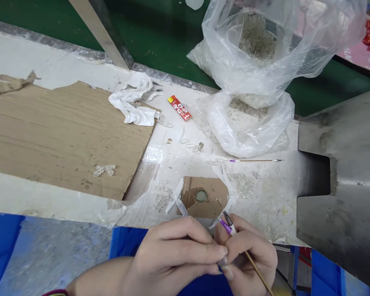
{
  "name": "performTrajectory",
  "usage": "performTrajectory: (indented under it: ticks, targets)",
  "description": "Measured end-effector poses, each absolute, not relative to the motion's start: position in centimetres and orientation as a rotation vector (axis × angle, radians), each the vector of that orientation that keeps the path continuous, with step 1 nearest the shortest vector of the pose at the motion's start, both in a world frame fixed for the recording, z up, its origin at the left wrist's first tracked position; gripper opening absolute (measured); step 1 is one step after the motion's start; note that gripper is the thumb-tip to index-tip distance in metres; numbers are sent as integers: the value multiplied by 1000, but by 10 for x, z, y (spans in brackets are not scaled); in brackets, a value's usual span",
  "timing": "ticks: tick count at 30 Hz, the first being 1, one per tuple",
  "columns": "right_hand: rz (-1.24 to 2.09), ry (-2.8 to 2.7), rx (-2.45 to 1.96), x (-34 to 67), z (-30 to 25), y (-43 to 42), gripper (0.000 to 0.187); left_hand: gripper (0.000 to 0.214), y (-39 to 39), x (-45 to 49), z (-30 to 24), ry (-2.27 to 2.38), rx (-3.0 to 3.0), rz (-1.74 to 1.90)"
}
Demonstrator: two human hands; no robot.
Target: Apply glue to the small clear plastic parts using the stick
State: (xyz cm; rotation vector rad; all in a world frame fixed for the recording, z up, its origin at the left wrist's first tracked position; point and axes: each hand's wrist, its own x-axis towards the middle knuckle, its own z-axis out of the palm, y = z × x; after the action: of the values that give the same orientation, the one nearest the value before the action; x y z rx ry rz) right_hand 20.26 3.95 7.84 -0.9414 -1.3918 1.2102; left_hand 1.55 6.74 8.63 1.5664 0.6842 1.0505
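Observation:
At the table's near edge, my left hand (179,253) and my right hand (251,250) meet fingertip to fingertip. Between them they pinch a small translucent piece (223,260), mostly covered by the fingers. My right hand also grips two thin brushes, one with a purple collar (225,226) and one with a dark collar (227,218); a wooden handle (258,272) runs down past the palm. Just beyond the hands lies a small piece of cardboard (189,185) edged with white tape. A round pale disc with a beaded metal rim (201,196) rests on it.
Large cardboard (55,131) covers the left, with crumpled white tissue (135,100) at its corner. Two clear bags (222,74) (249,135) of small pieces stand behind. A red packet (180,108), another thin brush (255,160) and loose clear bits (245,185) lie around. Sheet metal (351,197) stands right.

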Motion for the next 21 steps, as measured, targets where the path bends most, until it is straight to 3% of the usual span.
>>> performTrajectory:
  ticks: [16,21]
  targets:
    - [1348,-1267,-948,205,80,43,3,18,69,21,84,769,1339,1023]
    - [1352,-1279,-948,204,81,46,8,17,70,20,84,757,1326,1031]
